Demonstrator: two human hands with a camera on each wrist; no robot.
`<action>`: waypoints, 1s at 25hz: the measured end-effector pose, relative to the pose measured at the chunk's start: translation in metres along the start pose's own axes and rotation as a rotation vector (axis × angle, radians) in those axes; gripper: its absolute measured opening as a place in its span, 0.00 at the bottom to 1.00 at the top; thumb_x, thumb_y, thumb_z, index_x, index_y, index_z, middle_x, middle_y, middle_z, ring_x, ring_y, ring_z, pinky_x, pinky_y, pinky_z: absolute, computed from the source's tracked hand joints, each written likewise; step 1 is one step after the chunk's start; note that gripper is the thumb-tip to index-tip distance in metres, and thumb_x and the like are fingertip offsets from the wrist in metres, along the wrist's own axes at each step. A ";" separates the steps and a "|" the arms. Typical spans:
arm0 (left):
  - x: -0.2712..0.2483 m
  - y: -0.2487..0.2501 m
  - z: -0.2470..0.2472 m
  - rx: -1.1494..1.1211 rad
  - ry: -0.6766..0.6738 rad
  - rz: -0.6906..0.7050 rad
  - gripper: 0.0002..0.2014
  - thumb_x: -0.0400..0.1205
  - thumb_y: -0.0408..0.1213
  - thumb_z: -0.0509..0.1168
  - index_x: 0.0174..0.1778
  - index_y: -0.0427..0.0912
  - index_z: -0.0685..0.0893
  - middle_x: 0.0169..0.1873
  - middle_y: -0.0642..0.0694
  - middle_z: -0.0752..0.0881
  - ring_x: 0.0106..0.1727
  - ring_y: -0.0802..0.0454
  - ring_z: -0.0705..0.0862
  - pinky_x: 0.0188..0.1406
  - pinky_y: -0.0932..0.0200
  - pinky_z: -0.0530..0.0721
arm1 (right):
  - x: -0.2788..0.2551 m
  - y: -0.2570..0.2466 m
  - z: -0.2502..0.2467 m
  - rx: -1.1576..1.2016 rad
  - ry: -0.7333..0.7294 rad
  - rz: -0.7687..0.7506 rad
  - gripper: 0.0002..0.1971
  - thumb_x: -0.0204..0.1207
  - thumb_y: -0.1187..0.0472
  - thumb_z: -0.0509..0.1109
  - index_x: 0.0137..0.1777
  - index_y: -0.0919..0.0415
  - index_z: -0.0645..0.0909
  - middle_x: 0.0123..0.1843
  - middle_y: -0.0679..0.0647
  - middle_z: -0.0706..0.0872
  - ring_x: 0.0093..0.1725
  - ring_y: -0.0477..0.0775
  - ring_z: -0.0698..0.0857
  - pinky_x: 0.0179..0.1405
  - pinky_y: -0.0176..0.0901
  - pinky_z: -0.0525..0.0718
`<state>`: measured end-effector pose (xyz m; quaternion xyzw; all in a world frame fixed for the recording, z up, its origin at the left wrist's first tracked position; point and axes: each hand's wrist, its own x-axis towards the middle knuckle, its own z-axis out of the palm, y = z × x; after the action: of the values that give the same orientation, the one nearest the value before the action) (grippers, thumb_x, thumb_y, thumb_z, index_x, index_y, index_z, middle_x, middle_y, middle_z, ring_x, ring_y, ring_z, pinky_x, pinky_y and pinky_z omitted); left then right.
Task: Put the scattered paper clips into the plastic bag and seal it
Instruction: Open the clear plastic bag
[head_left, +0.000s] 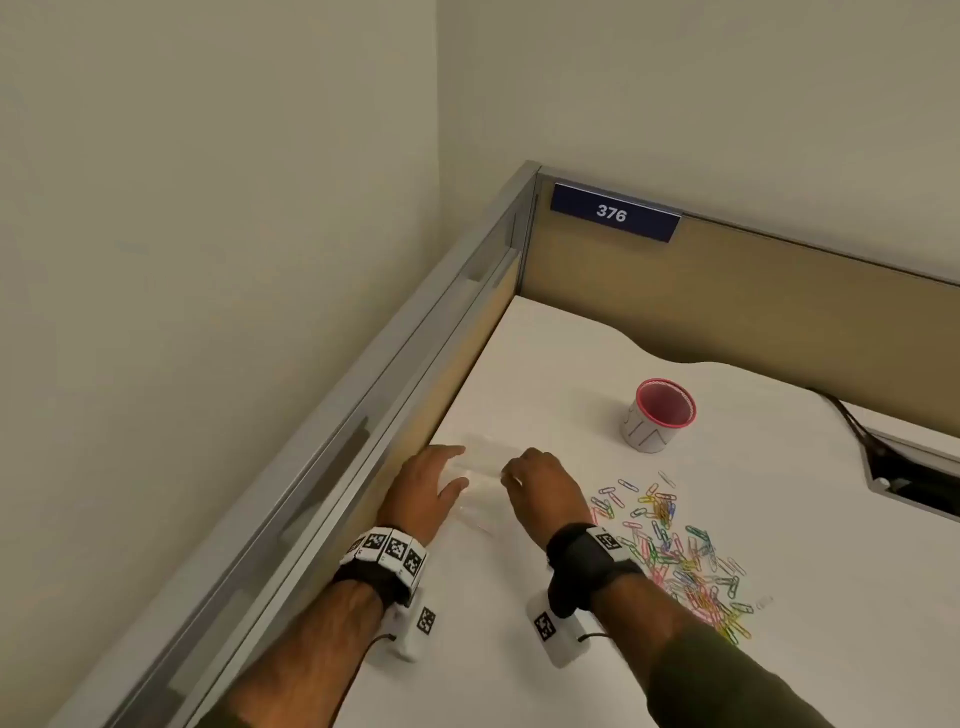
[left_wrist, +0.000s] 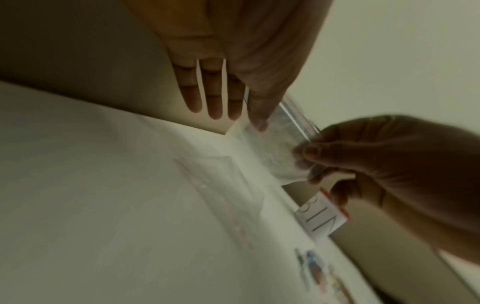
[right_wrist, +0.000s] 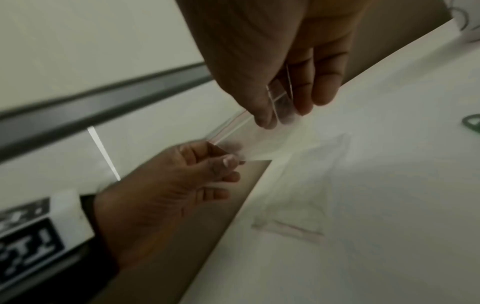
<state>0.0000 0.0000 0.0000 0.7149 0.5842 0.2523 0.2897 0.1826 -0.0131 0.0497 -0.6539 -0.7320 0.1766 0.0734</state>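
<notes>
A clear zip plastic bag (head_left: 483, 486) hangs just above the white desk (head_left: 545, 364), close to the left partition. My left hand (head_left: 461, 467) pinches one side of the bag's top edge between thumb and forefinger, with its other fingers straight (left_wrist: 207, 98). My right hand (head_left: 506, 479) pinches the opposite side of the zip strip (right_wrist: 279, 98). The bag (left_wrist: 270, 152) looks empty. Coloured paper clips (head_left: 675, 551) lie scattered on the desk to the right of my right wrist.
A small cup with a red rim (head_left: 660, 415) stands behind the clips. The partition (head_left: 395, 415) runs close along the left. At the far right is a cable opening (head_left: 904, 478) in the desk.
</notes>
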 end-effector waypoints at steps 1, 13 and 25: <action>0.000 -0.001 0.003 -0.095 0.049 -0.008 0.16 0.81 0.37 0.72 0.65 0.48 0.85 0.63 0.52 0.85 0.62 0.54 0.82 0.65 0.52 0.83 | 0.001 0.004 -0.003 0.046 0.032 -0.001 0.12 0.84 0.57 0.58 0.54 0.57 0.84 0.52 0.54 0.84 0.53 0.57 0.81 0.50 0.50 0.83; -0.005 0.058 -0.008 -0.419 0.273 -0.172 0.11 0.82 0.44 0.71 0.44 0.41 0.80 0.37 0.49 0.85 0.36 0.57 0.82 0.36 0.66 0.79 | -0.033 -0.002 -0.020 0.263 0.171 0.088 0.09 0.83 0.54 0.62 0.55 0.52 0.82 0.50 0.50 0.88 0.49 0.51 0.83 0.53 0.43 0.83; -0.019 0.078 0.013 -0.814 -0.024 -0.294 0.10 0.83 0.38 0.71 0.47 0.33 0.88 0.39 0.36 0.92 0.38 0.44 0.92 0.39 0.52 0.92 | -0.054 -0.005 -0.021 0.133 0.166 0.055 0.11 0.84 0.55 0.60 0.51 0.55 0.83 0.49 0.51 0.85 0.48 0.50 0.80 0.49 0.40 0.80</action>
<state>0.0587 -0.0319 0.0456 0.4545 0.5292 0.4101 0.5876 0.1925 -0.0631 0.0780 -0.6798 -0.6918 0.1722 0.1721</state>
